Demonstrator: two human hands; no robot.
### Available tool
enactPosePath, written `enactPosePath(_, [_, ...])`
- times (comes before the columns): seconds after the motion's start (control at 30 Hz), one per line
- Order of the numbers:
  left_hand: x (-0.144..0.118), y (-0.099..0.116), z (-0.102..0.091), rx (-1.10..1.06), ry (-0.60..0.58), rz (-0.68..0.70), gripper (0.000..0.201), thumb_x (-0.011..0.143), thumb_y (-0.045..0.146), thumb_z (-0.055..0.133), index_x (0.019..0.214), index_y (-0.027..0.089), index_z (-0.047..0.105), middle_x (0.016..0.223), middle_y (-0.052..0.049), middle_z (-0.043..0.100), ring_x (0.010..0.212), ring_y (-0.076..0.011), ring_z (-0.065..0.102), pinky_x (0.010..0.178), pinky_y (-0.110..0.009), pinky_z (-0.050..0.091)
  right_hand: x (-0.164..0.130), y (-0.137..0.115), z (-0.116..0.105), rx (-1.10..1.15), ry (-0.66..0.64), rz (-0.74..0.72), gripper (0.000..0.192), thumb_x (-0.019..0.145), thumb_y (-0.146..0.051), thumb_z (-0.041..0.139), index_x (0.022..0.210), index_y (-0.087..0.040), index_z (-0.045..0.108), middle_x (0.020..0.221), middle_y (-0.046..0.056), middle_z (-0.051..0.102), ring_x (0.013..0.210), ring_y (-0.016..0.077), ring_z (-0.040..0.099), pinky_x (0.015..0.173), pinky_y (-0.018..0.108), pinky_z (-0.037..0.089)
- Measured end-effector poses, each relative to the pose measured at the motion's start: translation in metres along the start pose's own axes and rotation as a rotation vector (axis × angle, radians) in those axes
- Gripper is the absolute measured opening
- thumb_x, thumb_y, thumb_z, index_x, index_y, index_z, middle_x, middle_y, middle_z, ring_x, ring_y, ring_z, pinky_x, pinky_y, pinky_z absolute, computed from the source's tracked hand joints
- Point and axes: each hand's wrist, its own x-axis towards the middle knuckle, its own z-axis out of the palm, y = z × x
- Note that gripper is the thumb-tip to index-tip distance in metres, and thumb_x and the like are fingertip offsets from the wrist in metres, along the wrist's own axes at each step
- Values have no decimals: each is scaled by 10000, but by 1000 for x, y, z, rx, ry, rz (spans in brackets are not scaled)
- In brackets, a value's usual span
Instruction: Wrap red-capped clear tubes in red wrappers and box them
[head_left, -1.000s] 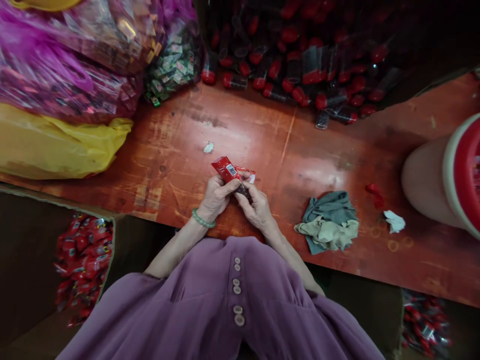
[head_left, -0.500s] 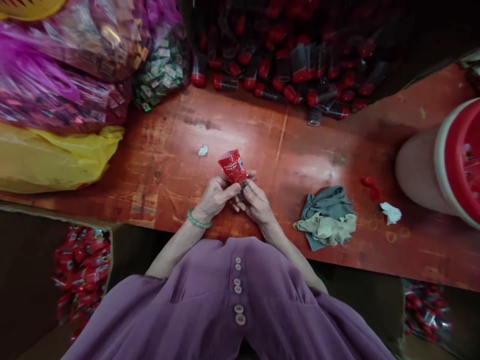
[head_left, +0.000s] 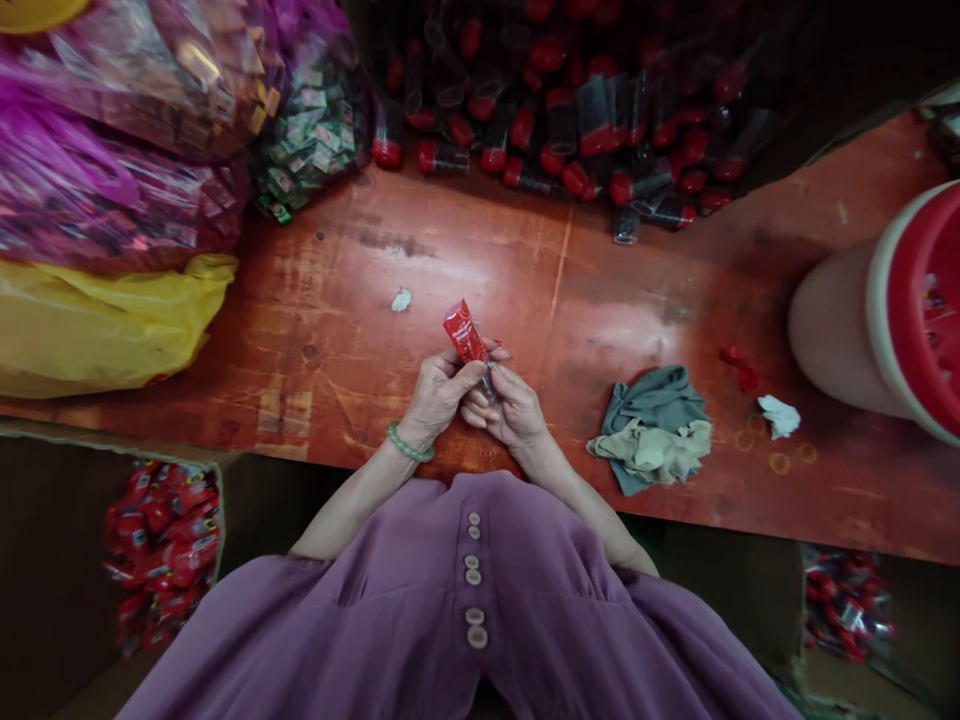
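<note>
Over the table in front of me, my left hand [head_left: 440, 397] pinches a red printed packet [head_left: 464, 333] between thumb and fingers. The packet looks narrow, as if folded lengthwise, and its upper end points away from me. My right hand [head_left: 517, 402] is closed at the packet's lower end, on a small clear plastic tube [head_left: 490, 386]. Fingers cover much of the tube, and I cannot tell how far the packet is inside it. Both hands nearly touch each other. A green bead bracelet [head_left: 410, 442] circles my left wrist.
Clear tubes with red caps [head_left: 559, 120] are heaped at the back. Filled bags [head_left: 150, 210] and a yellow bag [head_left: 105, 320] stand left. Cloths [head_left: 652, 430] and a red-lidded bucket [head_left: 832, 330] are right. Boxes below the edge hold red packets [head_left: 165, 545] and red-capped items [head_left: 844, 605].
The red packet, spread wide before, now shows a narrower, folded shape. Both hands stay in almost the same place, still gripping.
</note>
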Motion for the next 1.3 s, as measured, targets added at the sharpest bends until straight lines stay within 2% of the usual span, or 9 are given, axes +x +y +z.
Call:
enactPosePath(0.2, [5,10,-5,-132,-98,14,555,605,559,848,975,164,725,932,-114,767,798,-212,729,633,-258,578,5,-5,5,-10,-11,139,308,924,-512,481,818,-223,471,507,-99,351,354,52,181,385,199,309])
enactPosePath(0.33, [8,14,-6,-181,6,17,401,585,458,889,800,170,713,694,-29,727,550,-121,648,522,-219,536,3,-5,2,-31,-77,155,401,909,-605,476,838,-211,506,524,-91,410,361,54,264,420,219,365])
enactPosePath(0.5, [7,14,0,-97,48,13,344,655,435,847,734,170,643,460,69,522,313,-99,485,323,-223,435,2,-5,-6,-428,77,-115,471,815,-659,618,892,-197,564,709,-25,603,566,90,559,538,231,466])
enactPosePath(0.6, [4,15,0,9,53,84,331,750,463,775,766,150,668,492,62,508,338,-93,510,352,-216,440,4,-7,-7,-547,113,-158,385,852,-567,635,944,-201,554,709,-41,625,548,74,571,545,217,478])
enactPosePath(0.8, [-2,16,-7,133,58,62,387,765,496,755,962,164,733,534,33,593,486,-134,631,508,-243,520,7,-9,-5,-406,73,-101,453,848,-607,611,1040,-226,459,682,-72,649,410,56,525,394,176,382])
enactPosePath(0.93, [2,17,-9,33,-60,-28,488,814,599,656,978,146,734,465,15,585,385,-138,575,406,-243,483,7,-5,-2,-426,27,-64,416,877,-606,574,978,-220,461,636,-79,627,385,47,490,384,175,349])
enactPosePath(1.07, [8,19,-9,-68,-163,-137,546,773,636,675,990,138,731,792,-101,759,380,-126,575,356,-253,491,8,-2,-2,-413,-5,-57,415,885,-611,556,975,-215,474,634,-79,599,384,45,452,382,188,321])
enactPosePath(1.13, [9,20,-10,-72,-166,-144,520,762,611,702,966,134,737,961,-140,767,388,-118,587,353,-250,499,8,-2,-4,-408,-23,-41,412,886,-603,563,996,-216,474,649,-76,594,393,43,441,393,191,316])
enactPosePath(1.3, [8,21,-9,-69,-136,-109,450,736,552,758,911,138,744,961,-132,772,364,-101,575,356,-226,500,6,-6,-7,-369,-97,-29,351,903,-494,603,1086,-221,478,731,-60,594,453,41,471,442,191,337])
